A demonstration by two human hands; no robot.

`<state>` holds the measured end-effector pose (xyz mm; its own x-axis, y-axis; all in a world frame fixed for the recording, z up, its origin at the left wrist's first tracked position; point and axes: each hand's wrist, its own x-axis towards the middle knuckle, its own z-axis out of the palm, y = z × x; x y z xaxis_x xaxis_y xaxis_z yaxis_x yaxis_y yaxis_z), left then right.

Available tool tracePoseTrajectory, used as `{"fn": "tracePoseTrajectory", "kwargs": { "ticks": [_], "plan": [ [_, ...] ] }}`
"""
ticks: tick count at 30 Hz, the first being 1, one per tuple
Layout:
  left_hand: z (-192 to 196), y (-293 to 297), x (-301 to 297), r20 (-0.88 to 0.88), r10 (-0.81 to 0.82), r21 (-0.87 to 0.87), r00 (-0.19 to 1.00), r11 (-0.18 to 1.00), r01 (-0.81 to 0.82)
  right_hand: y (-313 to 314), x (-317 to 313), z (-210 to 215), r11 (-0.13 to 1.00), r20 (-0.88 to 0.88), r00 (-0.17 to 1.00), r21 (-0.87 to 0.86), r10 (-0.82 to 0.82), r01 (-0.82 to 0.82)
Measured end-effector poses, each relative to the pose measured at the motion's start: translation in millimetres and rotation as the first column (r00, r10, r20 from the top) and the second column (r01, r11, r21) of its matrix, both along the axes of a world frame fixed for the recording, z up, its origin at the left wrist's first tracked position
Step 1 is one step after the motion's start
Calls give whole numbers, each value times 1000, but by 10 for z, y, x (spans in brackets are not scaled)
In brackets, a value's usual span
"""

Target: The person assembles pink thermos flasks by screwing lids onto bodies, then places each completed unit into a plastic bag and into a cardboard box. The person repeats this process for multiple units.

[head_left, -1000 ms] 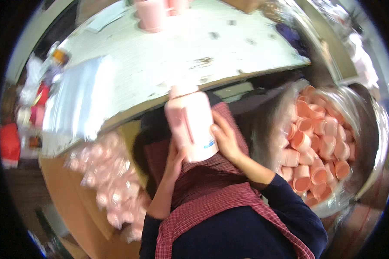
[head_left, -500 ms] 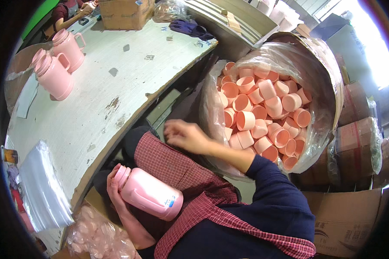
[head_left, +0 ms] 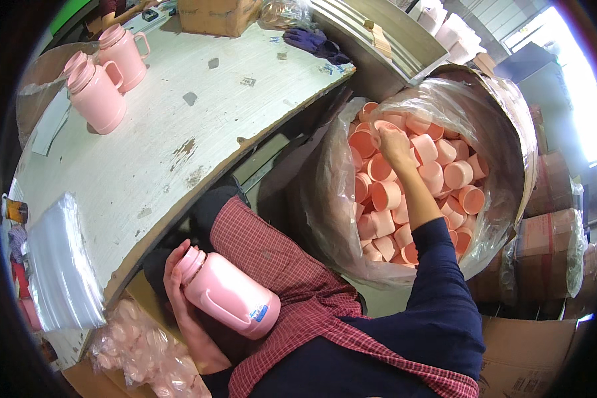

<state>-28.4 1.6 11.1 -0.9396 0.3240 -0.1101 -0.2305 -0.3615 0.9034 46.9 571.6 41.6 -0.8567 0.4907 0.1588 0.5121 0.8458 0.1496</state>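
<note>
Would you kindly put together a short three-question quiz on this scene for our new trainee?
1. True or false: the left hand holds a pink jug lying on its side over the lap.
2. Where is the right hand? A) on the worktable B) in the plastic-lined bin of pink cups C) on a cardboard box
3. How many pink jugs stand on the worktable?

Key: 1 true; 2 B; 3 two handled jugs are plain to see.

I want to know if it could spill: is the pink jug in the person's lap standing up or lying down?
Lying down. The pink jug lies tilted across the lap, neck against the left hand.
</note>
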Motion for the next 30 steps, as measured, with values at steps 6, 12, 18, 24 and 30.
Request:
{"fn": "tracePoseTrajectory", "kwargs": {
  "ticks": [6,12,18,24,30],
  "plan": [
    [-141,-47,-41,102,-59,198,993,980,38,-1679,-592,515,164,-411,906,-891,102,-423],
    [-244,-87,-56,92,-93,295,991,953,62,-3704,-1204,-37,-712,-154,976,-702,152,0],
    [-268,-77,-79,-59,-56,393,997,916,75,-3948,-1097,-256,-652,-336,938,-730,83,-204],
    [-320,48,-98,-272,156,-21,949,986,-168,-3907,-939,-308,-441,-613,771,-749,175,-495],
    [-370,78,-83,-285,222,-172,932,945,-278,-3860,-902,-513,-462,-521,842,-786,137,-411]
  ]
}}
